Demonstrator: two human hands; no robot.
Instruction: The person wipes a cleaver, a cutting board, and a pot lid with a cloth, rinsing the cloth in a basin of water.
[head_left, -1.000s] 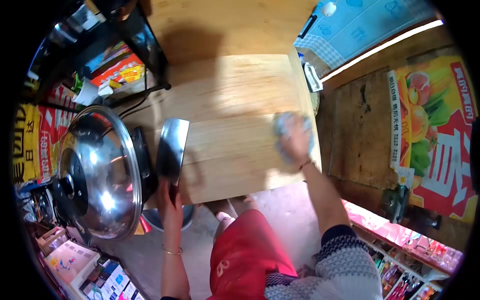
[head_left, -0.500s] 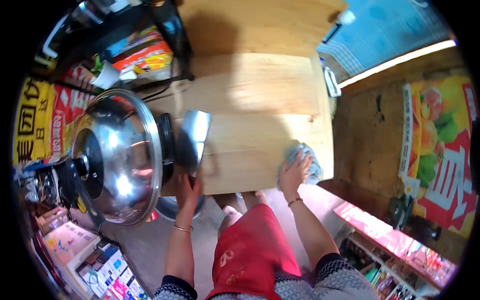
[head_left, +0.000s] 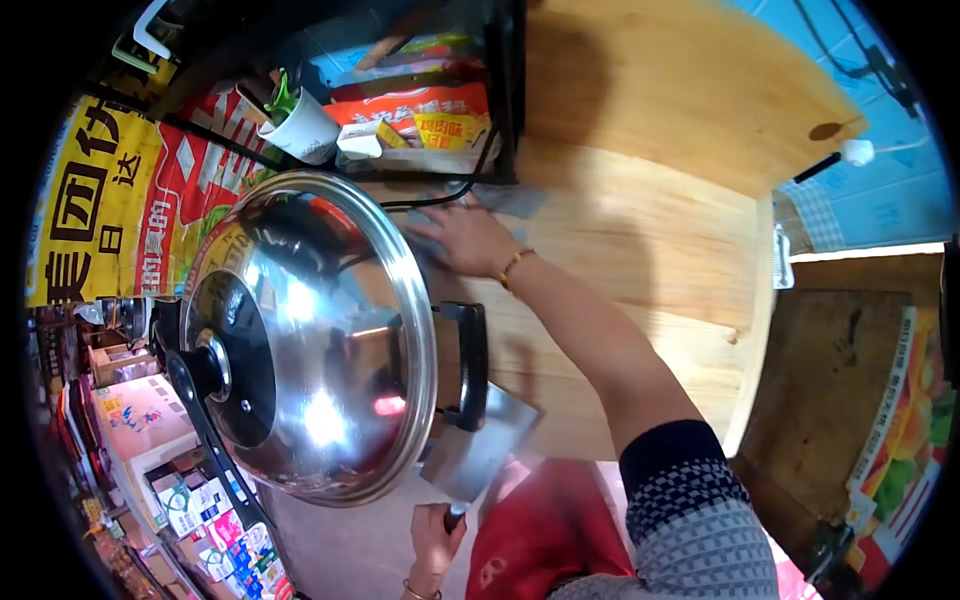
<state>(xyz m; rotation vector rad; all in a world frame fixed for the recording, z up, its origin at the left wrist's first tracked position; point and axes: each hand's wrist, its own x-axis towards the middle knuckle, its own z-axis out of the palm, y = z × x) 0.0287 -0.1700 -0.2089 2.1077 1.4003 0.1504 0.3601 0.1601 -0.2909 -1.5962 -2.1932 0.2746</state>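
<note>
Two hands are at the table (head_left: 690,270). The right hand (head_left: 470,240) lies palm down, its grip spread flat over a blurred grey cloth (head_left: 518,202) toward the far left corner, just beside the rack (head_left: 508,90). The left hand (head_left: 434,545) has its grip closed around the handle of a cleaver (head_left: 475,455), whose blade overlaps the near edge, beside the lidded pot (head_left: 330,300) that hides the left edge.
</note>
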